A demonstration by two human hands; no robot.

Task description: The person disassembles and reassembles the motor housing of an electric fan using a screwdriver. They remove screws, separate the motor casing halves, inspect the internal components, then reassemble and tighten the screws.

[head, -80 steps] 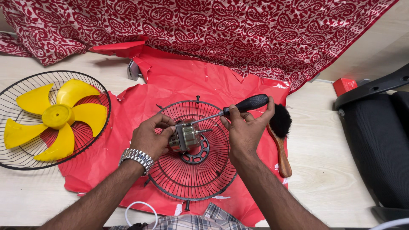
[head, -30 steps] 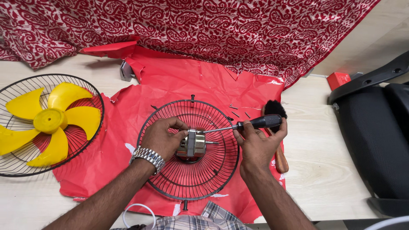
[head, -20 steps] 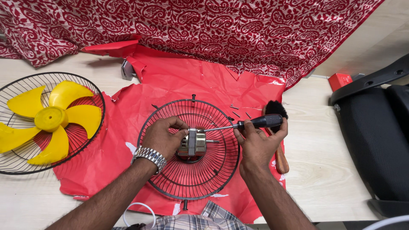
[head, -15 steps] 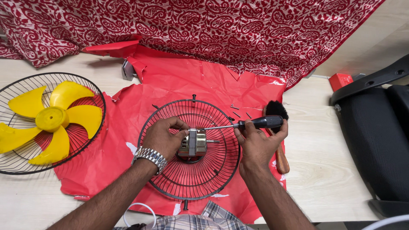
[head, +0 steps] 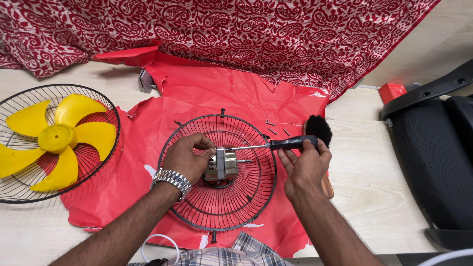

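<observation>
Gripping ribbed black screwdriver (head: 276, 145) against metal motor (head: 221, 165).

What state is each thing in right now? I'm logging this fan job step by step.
Left hand: gripping the motor.
Right hand: gripping the screwdriver handle.
Motor: on the rear grille, shaft bare.
Screwdriver: near-horizontal, tip at the motor.
Rear grille: flat on red sheet.
Yellow blade: detached, in other grille.
Screws: loose on sheet.
Brush: lying unused.

A yellow fan blade (head: 54, 140) lies in a wire guard (head: 106, 106) at left; a black chair (head: 433, 148) stands at right.
</observation>
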